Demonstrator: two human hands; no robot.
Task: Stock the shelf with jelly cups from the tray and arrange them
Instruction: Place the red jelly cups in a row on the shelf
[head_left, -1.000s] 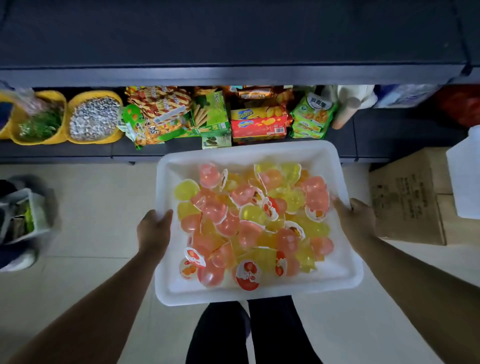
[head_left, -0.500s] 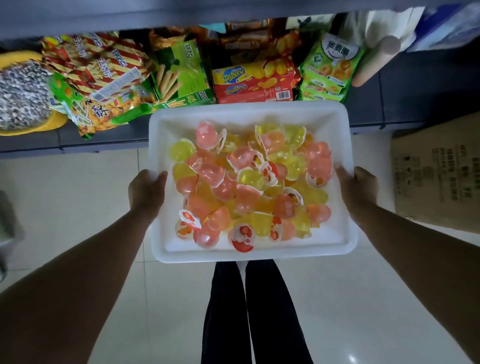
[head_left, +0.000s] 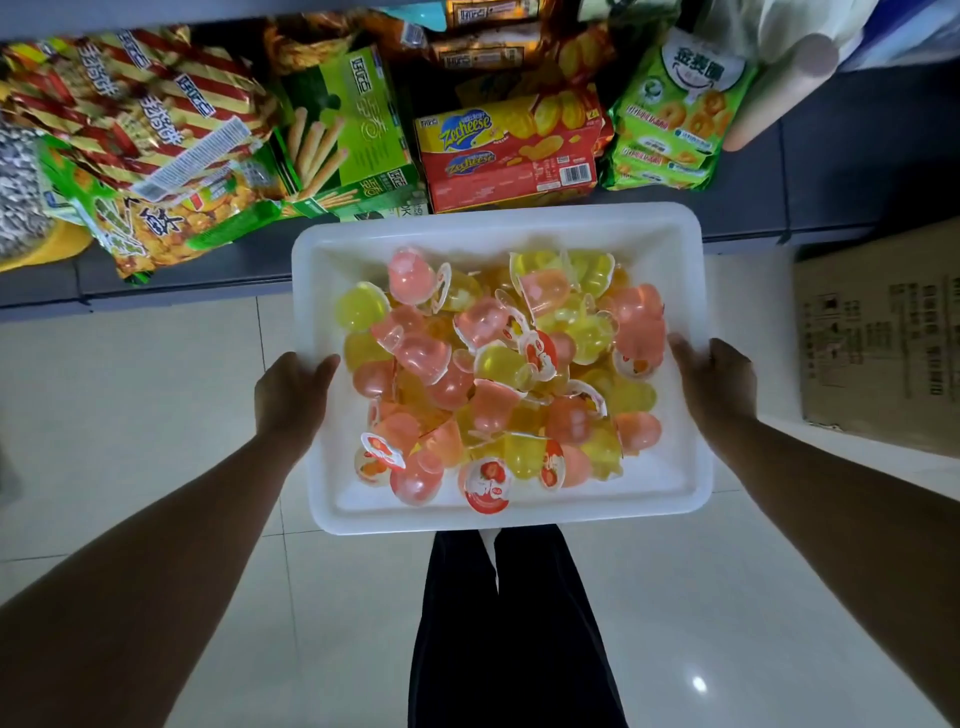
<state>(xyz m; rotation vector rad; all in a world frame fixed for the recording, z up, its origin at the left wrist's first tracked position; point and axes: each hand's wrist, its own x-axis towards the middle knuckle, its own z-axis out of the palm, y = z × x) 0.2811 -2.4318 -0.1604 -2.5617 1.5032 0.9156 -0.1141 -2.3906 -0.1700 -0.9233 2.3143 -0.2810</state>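
Note:
A white plastic tray (head_left: 498, 226) is held level above the tiled floor, heaped with several pink and yellow jelly cups (head_left: 498, 374). My left hand (head_left: 291, 395) grips the tray's left rim, thumb over the edge. On the opposite rim my right hand (head_left: 719, 382) grips the same way. The tray's far edge sits just in front of the low dark shelf (head_left: 171, 275), which is packed with snack packs.
On the shelf lie striped snack bags (head_left: 140, 119), a green biscuit-stick box (head_left: 348, 135), a red and yellow cheese cracker box (head_left: 511, 150) and green cookie packs (head_left: 675, 114). A cardboard box (head_left: 883, 338) stands on the floor at the right. My legs (head_left: 509, 623) are below the tray.
The shelf has come much closer and fills the top of the view. The tray stays in both hands, now nearly against the shelf's front edge.

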